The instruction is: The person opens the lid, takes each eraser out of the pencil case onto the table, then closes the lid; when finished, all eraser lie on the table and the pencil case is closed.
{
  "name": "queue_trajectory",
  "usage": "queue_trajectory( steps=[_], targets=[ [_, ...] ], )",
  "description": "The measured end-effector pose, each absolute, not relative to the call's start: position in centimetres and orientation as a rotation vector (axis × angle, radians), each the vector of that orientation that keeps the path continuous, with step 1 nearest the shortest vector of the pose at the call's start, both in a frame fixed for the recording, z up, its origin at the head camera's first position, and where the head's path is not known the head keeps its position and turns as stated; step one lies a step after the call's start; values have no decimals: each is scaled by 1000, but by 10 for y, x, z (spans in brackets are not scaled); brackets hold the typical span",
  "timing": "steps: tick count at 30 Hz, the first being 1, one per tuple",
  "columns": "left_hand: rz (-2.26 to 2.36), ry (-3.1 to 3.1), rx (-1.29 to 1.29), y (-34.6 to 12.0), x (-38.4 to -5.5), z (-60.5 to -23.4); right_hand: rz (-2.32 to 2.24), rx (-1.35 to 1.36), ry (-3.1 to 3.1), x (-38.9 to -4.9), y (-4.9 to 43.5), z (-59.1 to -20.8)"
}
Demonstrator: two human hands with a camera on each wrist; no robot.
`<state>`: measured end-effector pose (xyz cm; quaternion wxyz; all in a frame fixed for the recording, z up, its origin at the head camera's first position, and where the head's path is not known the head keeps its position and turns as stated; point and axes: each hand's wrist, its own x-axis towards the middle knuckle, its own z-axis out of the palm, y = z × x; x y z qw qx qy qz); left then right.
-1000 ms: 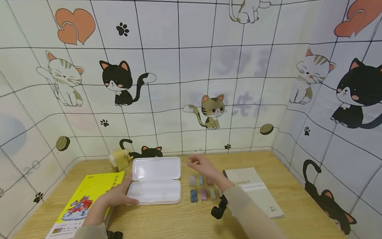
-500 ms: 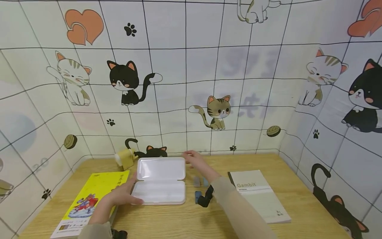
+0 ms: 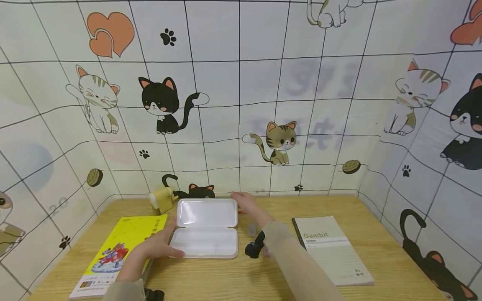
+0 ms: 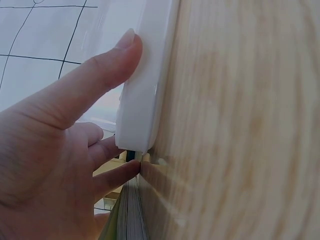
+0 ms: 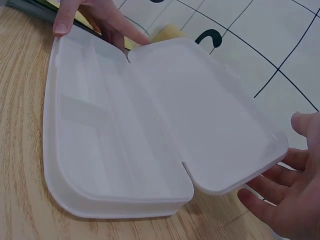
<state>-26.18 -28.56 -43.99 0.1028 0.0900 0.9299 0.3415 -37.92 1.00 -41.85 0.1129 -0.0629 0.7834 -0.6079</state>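
A white plastic pencil case [image 3: 203, 244] lies open on the wooden table, its lid [image 5: 205, 120] folded back toward the wall. Low dividers show inside the base in the right wrist view. My left hand [image 3: 160, 243] holds the case's left end, with the thumb on the front wall and the fingers spread along the side [image 4: 55, 150]. At the lid's right far corner is my right hand [image 3: 250, 207]. In the right wrist view its fingers [image 5: 280, 175] reach behind the lid's edge, while the thumb stands apart from it.
A yellow book [image 3: 124, 246] lies left of the case, with a small yellow object [image 3: 162, 200] behind it. On the right is a Gambit notebook [image 3: 331, 246]. Small erasers or blocks [image 3: 252, 230] are mostly hidden by the right arm. A cat-print cloth [image 3: 226, 104] covers the walls.
My right hand has moved left and down from above the small blocks to the lid's right corner. My left hand stays at the case. The head view has shifted slightly.
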Motion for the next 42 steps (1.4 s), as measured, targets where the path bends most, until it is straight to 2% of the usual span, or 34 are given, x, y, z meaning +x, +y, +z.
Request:
queue_trajectory(
  steps=[19,42],
  targets=[
    [987,2755,272,-282,-267,-441,-1744,-161,2304,-379,11,-415],
    [1025,2735,234,-286,-261,-439,-1509,-721,2098,-365,34,-409]
  ],
)
